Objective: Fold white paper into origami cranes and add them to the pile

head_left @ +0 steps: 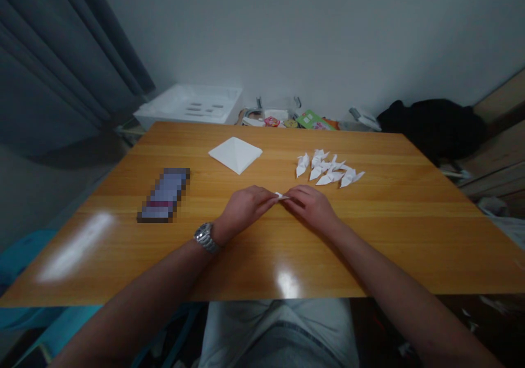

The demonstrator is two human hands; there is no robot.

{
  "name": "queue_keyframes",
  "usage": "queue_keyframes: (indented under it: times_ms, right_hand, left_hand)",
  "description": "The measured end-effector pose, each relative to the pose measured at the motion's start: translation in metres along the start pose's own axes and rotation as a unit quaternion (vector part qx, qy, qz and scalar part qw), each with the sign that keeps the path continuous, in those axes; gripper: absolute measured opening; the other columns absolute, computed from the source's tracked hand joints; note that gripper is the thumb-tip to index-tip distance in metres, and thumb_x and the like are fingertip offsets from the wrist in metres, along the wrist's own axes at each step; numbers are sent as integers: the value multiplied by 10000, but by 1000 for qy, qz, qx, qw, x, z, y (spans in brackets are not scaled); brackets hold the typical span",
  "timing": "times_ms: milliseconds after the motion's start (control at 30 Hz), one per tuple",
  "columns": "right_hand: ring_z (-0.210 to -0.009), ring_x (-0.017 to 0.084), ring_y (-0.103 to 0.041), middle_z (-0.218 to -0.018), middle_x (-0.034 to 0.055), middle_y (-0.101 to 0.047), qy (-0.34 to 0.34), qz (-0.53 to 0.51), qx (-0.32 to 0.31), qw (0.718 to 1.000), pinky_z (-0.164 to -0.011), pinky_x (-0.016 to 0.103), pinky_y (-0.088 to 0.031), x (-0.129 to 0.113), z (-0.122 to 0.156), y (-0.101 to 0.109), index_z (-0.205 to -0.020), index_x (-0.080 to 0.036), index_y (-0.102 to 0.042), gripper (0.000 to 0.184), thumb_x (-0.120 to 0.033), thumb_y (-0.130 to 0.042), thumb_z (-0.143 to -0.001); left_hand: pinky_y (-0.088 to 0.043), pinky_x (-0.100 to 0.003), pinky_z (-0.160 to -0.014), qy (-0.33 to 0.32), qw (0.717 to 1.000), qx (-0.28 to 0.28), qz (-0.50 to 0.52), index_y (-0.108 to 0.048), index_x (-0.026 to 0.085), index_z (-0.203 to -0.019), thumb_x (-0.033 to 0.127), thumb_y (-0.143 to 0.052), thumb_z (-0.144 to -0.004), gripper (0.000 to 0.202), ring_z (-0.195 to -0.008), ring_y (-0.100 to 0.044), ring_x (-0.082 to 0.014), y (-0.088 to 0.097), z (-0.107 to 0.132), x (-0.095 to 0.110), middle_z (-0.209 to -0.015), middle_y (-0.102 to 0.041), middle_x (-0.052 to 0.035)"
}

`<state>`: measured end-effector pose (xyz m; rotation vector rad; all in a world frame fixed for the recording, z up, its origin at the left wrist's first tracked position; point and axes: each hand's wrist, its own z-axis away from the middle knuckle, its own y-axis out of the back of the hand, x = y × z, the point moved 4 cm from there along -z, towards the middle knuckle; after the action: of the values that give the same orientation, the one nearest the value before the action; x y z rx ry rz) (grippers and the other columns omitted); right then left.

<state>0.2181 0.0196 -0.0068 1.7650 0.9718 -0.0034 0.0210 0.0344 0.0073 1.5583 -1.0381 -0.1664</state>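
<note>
My left hand (245, 208) and my right hand (309, 206) meet at the middle of the wooden table (369, 247), fingers pinched together on a small folded piece of white paper (281, 196). Only a sliver of that paper shows between the fingertips. A metal watch (204, 237) sits on my left wrist. Beyond my right hand lies a cluster of several folded white paper cranes (328, 170). A stack of square white paper sheets (235, 154) lies beyond my left hand.
A pixelated dark rectangular object (164, 195) lies on the table's left part. Behind the table stand a white plastic tray (191, 105), colourful packets (303, 121) and a black bag (430, 124). A dark curtain (53, 62) hangs at left.
</note>
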Motion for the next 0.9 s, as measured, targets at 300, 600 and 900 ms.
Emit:
queue_keyframes:
  times_ms: [300, 600, 900]
  right_hand:
    - [-771, 196, -658, -861, 50, -734, -139, -163, 21, 977, -697, 301, -492, 8, 2, 0, -885, -197, -714, 229, -402, -634, -949]
    - [-793, 211, -670, -886, 52, -746, -181, -231, -7, 956, -723, 323, -528, 10, 4, -10, -923, -186, -719, 233, -413, -667, -909]
    - [-863, 203, -692, -985, 70, -739, -188, -309, 32, 932, -779, 341, -570, 12, 5, -14, -1122, -210, -688, 309, -402, -711, -881]
  left_hand:
    - [-583, -267, -829, 85, 973, 72, 203, -657, 202, -1119, 370, -637, -964, 229, -918, -725, -158, -3, 1, -8, -1041, -758, -22]
    - [-585, -246, -700, 142, 947, 98, 269, -672, 168, -1016, 414, -634, -950, 257, -801, -708, -160, -6, 1, -13, -883, -746, -33]
    - [-545, -252, -745, 115, 964, 57, 233, -733, 200, -1106, 420, -601, -974, 289, -857, -708, -168, -8, 1, -13, -990, -771, -30]
